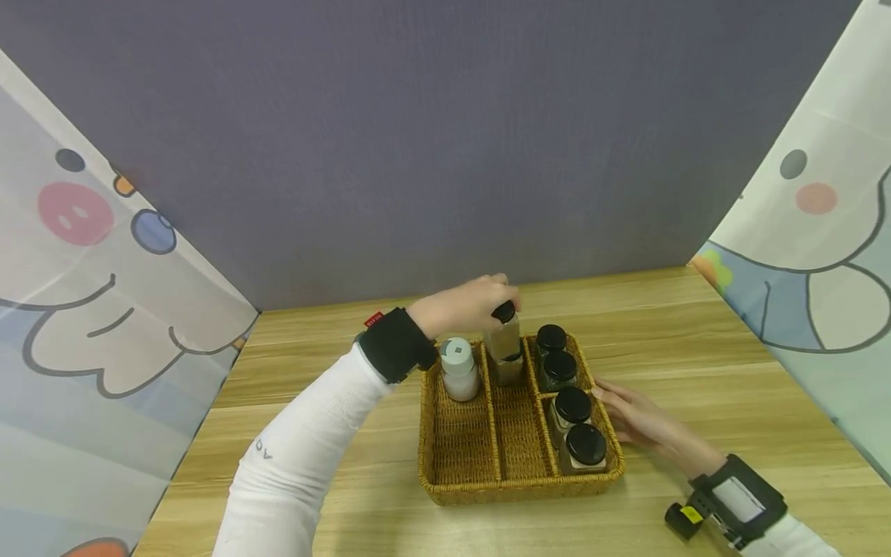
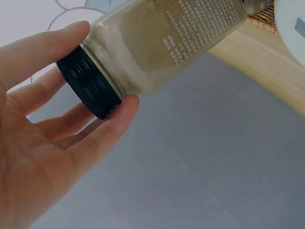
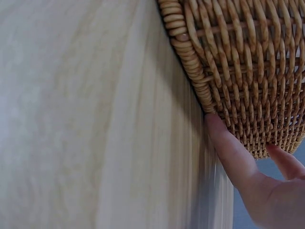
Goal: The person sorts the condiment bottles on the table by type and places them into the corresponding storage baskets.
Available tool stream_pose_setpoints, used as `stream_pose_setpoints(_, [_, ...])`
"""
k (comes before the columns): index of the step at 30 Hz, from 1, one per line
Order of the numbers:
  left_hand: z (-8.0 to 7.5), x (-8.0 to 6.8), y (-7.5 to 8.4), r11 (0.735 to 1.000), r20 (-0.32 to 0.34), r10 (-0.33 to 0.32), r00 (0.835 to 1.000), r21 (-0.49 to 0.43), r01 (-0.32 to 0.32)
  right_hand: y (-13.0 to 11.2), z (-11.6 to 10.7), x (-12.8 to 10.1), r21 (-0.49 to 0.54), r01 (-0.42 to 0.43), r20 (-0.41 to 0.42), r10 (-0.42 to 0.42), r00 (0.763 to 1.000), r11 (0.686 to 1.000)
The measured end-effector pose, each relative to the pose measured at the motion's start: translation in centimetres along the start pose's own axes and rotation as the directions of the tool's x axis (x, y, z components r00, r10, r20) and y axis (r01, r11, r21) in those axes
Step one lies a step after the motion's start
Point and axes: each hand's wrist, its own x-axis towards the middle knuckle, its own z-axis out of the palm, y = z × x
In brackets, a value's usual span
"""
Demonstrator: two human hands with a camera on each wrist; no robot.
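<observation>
In the head view, my left hand [image 1: 473, 303] pinches the black lid of a square glass spice jar [image 1: 503, 339]. The jar's powder and printed label show in the left wrist view, where thumb and fingers ring the lid [image 2: 88, 82]. It is held over the far end of the middle compartment of a wicker basket [image 1: 522, 487]. Just below it, another jar [image 1: 510, 371] stands in that compartment, partly hidden. With extended fingers, my right hand [image 1: 643, 422] touches the basket's right outer wall [image 3: 248, 71].
A white-lidded jar [image 1: 459, 371] stands in the left compartment. Several black-lidded jars [image 1: 585, 445] fill the two right compartments. The basket rests on a wooden table [image 1: 334, 472], with a grey wall [image 1: 445, 155] behind and cartoon-printed sheets [image 1: 69, 309] on both sides.
</observation>
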Motion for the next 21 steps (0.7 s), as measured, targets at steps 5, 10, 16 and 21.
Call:
stream_pose_setpoints(5, [-0.1, -0.5, 0.8, 1.000, 0.005, 0.019, 1.000, -0.003, -0.019, -0.1, 0.1, -0.3, -0.003, -0.005, -0.007, 0.005, 1.000, 1.000])
stream_pose_setpoints(10, [-0.2, -0.9, 1.4, 0.999, 0.019, 0.042, 0.999, 0.004, -0.042, -0.3, 0.2, -0.5, -0.006, -0.011, -0.006, 0.010, 1.000, 1.000])
stream_pose_setpoints(16, [-0.1, -1.0, 1.9, 0.998, 0.029, 0.065, 0.997, 0.003, -0.065, -0.4, 0.1, -0.6, -0.002, -0.011, 0.000, 0.011, 1.000, 1.000])
stream_pose_setpoints(21, [0.1, -1.1, 2.3, 0.996, 0.036, 0.085, 0.996, 0.005, -0.086, -0.4, 0.1, -0.6, -0.001, -0.004, 0.005, 0.004, 1.000, 1.000])
